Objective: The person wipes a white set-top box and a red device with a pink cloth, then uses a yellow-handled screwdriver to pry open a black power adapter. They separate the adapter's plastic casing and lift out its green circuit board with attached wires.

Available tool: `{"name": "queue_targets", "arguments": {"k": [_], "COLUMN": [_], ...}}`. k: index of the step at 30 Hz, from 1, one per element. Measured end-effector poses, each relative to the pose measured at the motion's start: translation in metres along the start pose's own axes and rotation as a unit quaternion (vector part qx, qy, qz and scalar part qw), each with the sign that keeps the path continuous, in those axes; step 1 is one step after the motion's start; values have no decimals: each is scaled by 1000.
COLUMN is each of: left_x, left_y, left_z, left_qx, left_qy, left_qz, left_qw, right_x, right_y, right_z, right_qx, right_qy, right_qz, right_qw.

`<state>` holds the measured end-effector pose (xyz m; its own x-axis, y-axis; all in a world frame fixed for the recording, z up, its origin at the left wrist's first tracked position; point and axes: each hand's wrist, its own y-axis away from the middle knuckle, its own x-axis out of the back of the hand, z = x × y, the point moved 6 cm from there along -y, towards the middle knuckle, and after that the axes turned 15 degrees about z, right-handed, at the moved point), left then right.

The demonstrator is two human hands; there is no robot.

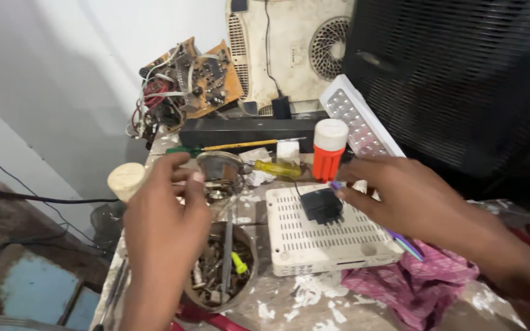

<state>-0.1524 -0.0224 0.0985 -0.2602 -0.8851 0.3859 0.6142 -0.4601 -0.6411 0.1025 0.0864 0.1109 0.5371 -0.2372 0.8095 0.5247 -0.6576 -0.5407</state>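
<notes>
on the paint-flecked bench (314, 294) sits a white vented box (323, 230) w/ a black adapter (321, 205) on top. right hand (400, 193) hovers over the box, fingers pinched on a thin purple tool (403, 242), tip right by the adapter. left hand (164, 217) is raised over a tin (223, 266) full of screws & bits, fingers loosely curled, holding nothing i can make out. behind: orange bottle w/ white cap (327, 150), yellow screwdriver (277, 168), circuit boards (194, 76), led lamp (360, 125). pink cloth (415, 285) lies at right.
</notes>
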Motion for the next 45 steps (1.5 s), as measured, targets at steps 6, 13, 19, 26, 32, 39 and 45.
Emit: {"name": "queue_targets", "arguments": {"k": [6, 13, 19, 26, 32, 39, 45], "left_x": [-18, -17, -19, -19, -27, -34, -40], "left_y": [-2, 5, 2, 1, -2, -11, 13], "left_z": [-22, -33, -39, -46, -40, 1, 70], "left_qx": [22, 73, 84, 86, 71, -47, -418], "left_qy": [29, 137, 162, 238, 244, 76, 55], "left_qz": [-10, 31, 19, 28, 21, 11, 64], "left_qw": [999, 987, 983, 967, 967, 996, 905], "right_x": [-62, -137, -150, -149, -112, -45, -41], "right_y": [-64, -100, -99, -96, -90, -54, -17], "right_z": [-15, -6, 6, 1, -17, 5, 32], "right_qx": [10, -24, 4, 40, 49, -113, -317], "right_qy": [-22, 86, 122, 150, 119, -130, -468], "right_qz": [6, -168, -180, -145, 12, 20, -93], "right_qw": [1000, 982, 976, 977, 992, 985, 820]}}
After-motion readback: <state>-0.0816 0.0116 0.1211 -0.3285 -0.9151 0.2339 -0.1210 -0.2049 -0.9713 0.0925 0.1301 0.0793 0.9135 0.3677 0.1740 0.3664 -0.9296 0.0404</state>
